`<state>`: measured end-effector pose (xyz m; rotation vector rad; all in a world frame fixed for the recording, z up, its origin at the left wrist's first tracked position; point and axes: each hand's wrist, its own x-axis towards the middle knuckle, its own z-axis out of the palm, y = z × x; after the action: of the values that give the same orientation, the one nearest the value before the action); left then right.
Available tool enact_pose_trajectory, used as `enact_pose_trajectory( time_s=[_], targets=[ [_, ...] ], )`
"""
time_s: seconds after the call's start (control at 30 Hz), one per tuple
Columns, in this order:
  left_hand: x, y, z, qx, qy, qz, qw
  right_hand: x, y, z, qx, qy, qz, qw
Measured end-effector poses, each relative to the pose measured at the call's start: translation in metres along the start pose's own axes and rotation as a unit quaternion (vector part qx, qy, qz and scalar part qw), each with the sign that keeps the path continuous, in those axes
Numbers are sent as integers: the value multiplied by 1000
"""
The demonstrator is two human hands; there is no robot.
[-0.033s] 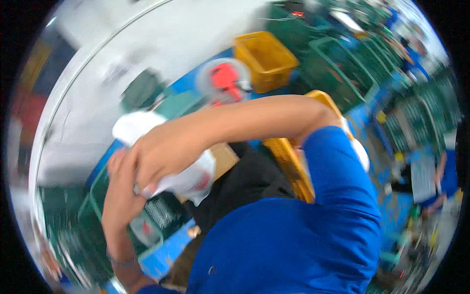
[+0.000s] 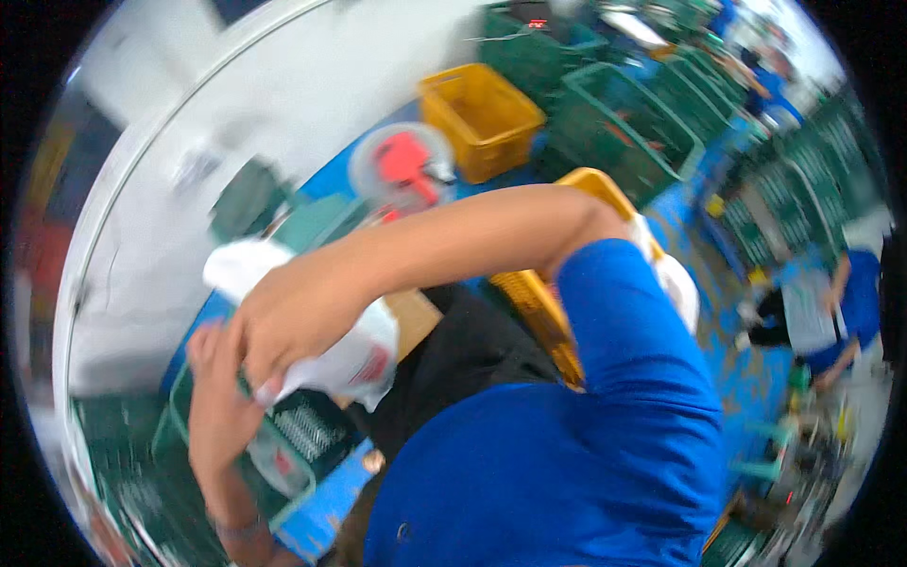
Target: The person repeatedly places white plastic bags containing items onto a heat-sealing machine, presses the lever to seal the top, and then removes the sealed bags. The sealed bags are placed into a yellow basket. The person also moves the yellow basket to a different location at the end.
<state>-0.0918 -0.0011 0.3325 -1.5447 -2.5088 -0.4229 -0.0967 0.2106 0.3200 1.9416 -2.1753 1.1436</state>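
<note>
A white plastic bag with a red print (image 2: pixel 357 367) is bunched between my two hands, left of my lap. My right hand (image 2: pixel 300 304) reaches across from the right with its fingers curled round the bag. Against its fingertips is my left hand (image 2: pixel 223 397), closed at the gathered part of the bag; the exact pinch is hidden and blurred. More white plastic (image 2: pixel 244 268) shows beyond my right wrist. Below the hands stands a green crate (image 2: pixel 316 427) with a clear, red-marked packet (image 2: pixel 280 465) at its side. A brown cardboard piece (image 2: pixel 414 321) lies beside the bag.
Under my right arm is a yellow crate (image 2: pixel 537 307) with white bags. Farther off are another yellow crate (image 2: pixel 482 123), a round grey lid (image 2: pixel 368 184) bearing a red object (image 2: pixel 404 157), and green crates (image 2: pixel 624 142). At right, a person in blue (image 2: pixel 856 298) holds a pale sheet.
The surroundings have shifted a little to the left in the picture. Both hands stay together on the plastic bag, with hardly any change in their grip.
</note>
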Motion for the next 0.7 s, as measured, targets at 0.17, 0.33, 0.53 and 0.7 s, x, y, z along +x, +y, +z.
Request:
enact_pose_trajectory(
  time_s=[0.17, 0.33, 0.53, 0.7],
  targets=[
    [-13, -3, -28, 101, -46, 20, 994, -14, 7, -5, -79, -79, 154, 982],
    [-49, 4, -35, 69, -52, -3, 996, -48, 49, -18, -192, -86, 210, 955],
    [-69, 0, -23, 10, -27, -192, 981, -72, 77, -9, -158, 3, 258, 953],
    [-71, -31, -56, 99, -140, -264, 949, -49, 47, -42, -347, 67, 122, 928]
  ],
)
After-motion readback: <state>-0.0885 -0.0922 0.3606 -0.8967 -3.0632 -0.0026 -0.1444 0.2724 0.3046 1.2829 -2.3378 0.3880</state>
